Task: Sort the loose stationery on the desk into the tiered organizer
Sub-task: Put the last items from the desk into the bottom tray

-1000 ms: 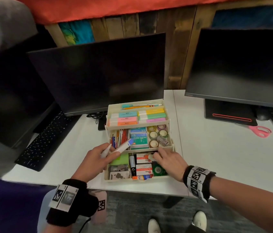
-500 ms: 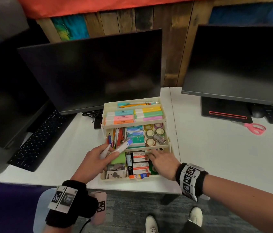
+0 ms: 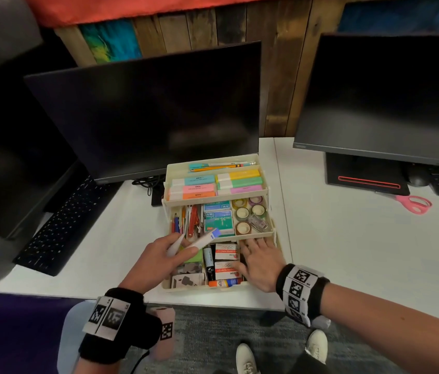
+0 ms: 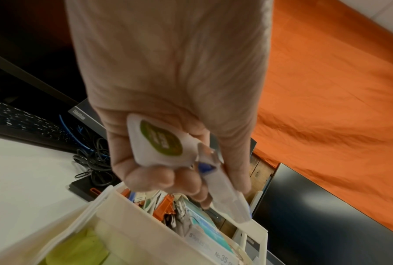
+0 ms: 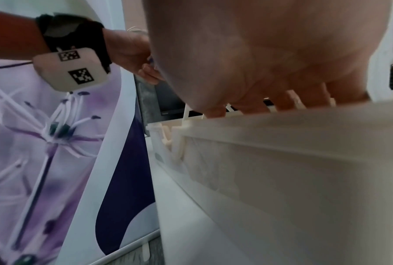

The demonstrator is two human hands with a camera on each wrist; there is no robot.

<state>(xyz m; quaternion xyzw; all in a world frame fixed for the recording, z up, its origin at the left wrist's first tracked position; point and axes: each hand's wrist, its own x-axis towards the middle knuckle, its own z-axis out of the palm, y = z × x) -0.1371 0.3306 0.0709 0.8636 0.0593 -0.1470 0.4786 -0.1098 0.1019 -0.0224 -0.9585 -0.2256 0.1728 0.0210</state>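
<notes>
We see our left hand gripping two white correction-tape dispensers, one blue-tipped, over the front-left of the cream tiered organizer on the tabletop. Its tiers hold highlighters, staple boxes and tape rolls. Our right hand lies flat, fingers straight, on the bottom tier. Only the left wrist view shows a green label on one dispenser.

In my left hand I hold a white correction tape with a blue cap and green label over my cream organizer of pastel highlighters, teal staple boxes and lime-green notes, beside pink scissors.
</notes>
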